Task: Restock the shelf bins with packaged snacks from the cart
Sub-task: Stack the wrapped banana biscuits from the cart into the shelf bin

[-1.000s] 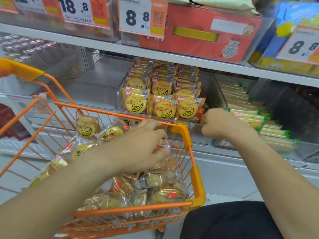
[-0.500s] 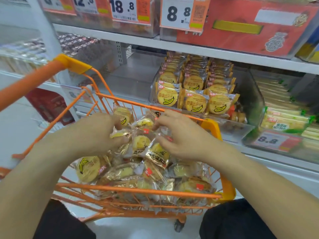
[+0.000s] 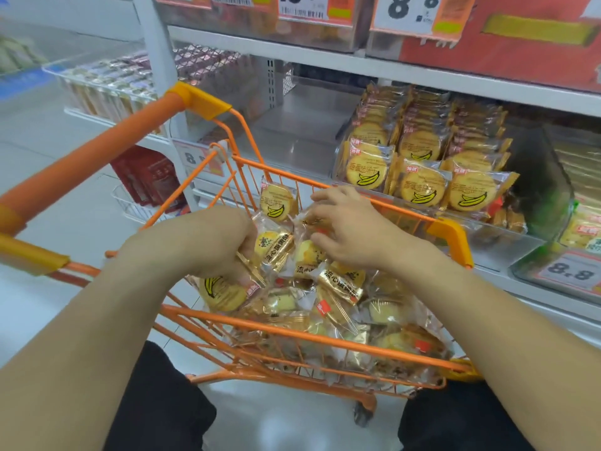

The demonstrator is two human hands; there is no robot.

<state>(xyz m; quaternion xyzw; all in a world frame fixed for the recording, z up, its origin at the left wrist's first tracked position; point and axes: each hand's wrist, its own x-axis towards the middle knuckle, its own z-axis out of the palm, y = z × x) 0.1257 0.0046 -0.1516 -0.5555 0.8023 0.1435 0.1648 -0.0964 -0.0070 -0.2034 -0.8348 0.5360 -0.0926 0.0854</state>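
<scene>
- From my feed, the left hand [image 3: 208,245] shows mostly its back, so its fingertips are hidden; the packets deep in the cart [image 3: 292,340] blur into one glossy heap I can't count.
- The price tags [image 3: 419,11] along the top are cut off by the frame edge, and the bin at far right [image 3: 572,242] is only partly in view.
- I see a shop aisle: white metal shelving [image 3: 357,65], a pale floor, and the orange wire cart pulled up just beside the lower shelf.
- The clear shelf bin [image 3: 533,196] holds upright rows of banana biscuit packs [image 3: 422,187], just beyond the cart's far rim.
- My left hand is curled round a gold-trimmed snack packet [image 3: 273,249] on top of the heap.
- My right hand [image 3: 354,229] reaches in with fingers bent, pinching a clear packet [image 3: 312,219] near the far rim.
- One banana biscuit packet [image 3: 276,200] stands against the cart's far wall, between the two hands.
</scene>
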